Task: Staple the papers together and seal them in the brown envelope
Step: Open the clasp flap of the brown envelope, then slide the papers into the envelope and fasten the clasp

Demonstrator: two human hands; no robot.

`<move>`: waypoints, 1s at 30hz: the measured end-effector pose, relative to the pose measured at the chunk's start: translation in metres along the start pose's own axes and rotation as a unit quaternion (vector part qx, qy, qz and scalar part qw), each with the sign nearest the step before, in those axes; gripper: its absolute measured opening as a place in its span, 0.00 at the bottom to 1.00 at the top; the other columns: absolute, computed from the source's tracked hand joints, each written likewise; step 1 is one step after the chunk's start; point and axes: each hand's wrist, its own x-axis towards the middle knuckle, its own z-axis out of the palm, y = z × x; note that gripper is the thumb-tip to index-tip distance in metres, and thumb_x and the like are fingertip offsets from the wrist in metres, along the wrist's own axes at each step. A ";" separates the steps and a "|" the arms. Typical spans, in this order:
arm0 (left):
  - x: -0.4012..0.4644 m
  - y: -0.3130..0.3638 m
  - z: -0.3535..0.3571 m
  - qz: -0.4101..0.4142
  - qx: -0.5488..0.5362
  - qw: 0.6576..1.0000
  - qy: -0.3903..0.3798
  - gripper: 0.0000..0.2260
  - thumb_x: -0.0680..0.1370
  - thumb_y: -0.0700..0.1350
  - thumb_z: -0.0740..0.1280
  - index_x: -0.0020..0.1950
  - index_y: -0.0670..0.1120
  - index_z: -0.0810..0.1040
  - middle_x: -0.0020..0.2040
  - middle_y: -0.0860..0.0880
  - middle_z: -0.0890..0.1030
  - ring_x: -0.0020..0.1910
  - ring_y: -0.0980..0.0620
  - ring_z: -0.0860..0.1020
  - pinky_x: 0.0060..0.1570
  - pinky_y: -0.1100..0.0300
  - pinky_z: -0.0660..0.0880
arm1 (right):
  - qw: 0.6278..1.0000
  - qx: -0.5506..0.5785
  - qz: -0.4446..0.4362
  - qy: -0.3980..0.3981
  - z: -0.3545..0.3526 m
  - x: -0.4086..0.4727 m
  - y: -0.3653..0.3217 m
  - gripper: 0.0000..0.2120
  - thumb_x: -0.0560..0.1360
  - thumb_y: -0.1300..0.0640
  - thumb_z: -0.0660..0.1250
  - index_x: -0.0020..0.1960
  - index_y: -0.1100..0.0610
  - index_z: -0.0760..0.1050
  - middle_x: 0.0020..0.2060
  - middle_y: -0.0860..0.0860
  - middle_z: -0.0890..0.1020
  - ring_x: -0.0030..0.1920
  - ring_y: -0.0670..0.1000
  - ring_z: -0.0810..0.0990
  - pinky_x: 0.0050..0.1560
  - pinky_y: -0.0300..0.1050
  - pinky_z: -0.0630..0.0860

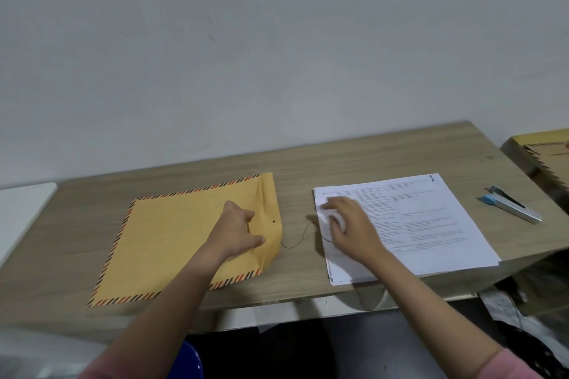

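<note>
My left hand (238,232) pinches open the flat brown striped-edge paper envelope's (172,243) mouth, which faces right toward the white printed papers (431,224) under my open, flat right hand (348,224).

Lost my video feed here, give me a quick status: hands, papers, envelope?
Left hand pinching brown envelope at its open end. Right hand flat on papers, nothing gripped. Stapler idle at right. Thin string lies between envelope and papers.

Office desk (354,160), papers (431,224), stapler (511,206), plain wall (277,40)

Print on papers (431,218) illegibly small
</note>
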 end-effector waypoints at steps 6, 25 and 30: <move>0.009 0.010 0.004 -0.009 0.025 1.000 -0.005 0.42 0.62 0.59 0.77 0.69 0.42 0.68 0.60 0.47 0.64 0.59 0.47 0.71 0.62 0.55 0.71 | 0.907 -0.218 0.345 0.102 -0.101 -0.014 0.098 0.23 0.70 0.52 0.68 0.62 0.59 0.70 0.59 0.66 0.73 0.60 0.67 0.71 0.60 0.60 0.68; 0.020 0.020 0.006 -0.029 0.064 0.998 0.002 0.30 0.67 0.51 0.75 0.65 0.42 0.73 0.59 0.45 0.65 0.52 0.48 0.75 0.54 0.58 0.73 | 0.947 -0.016 0.320 0.004 -0.150 -0.019 0.100 0.17 0.67 0.61 0.75 0.55 0.55 0.77 0.54 0.52 0.78 0.49 0.51 0.76 0.47 0.45 0.72; 0.018 0.015 0.000 -0.027 0.068 0.997 -0.017 0.30 0.68 0.43 0.72 0.69 0.44 0.70 0.61 0.46 0.64 0.55 0.48 0.74 0.53 0.60 0.73 | 0.951 0.137 0.278 0.009 -0.173 -0.008 0.079 0.15 0.72 0.66 0.69 0.56 0.54 0.78 0.58 0.54 0.79 0.53 0.53 0.79 0.53 0.49 0.79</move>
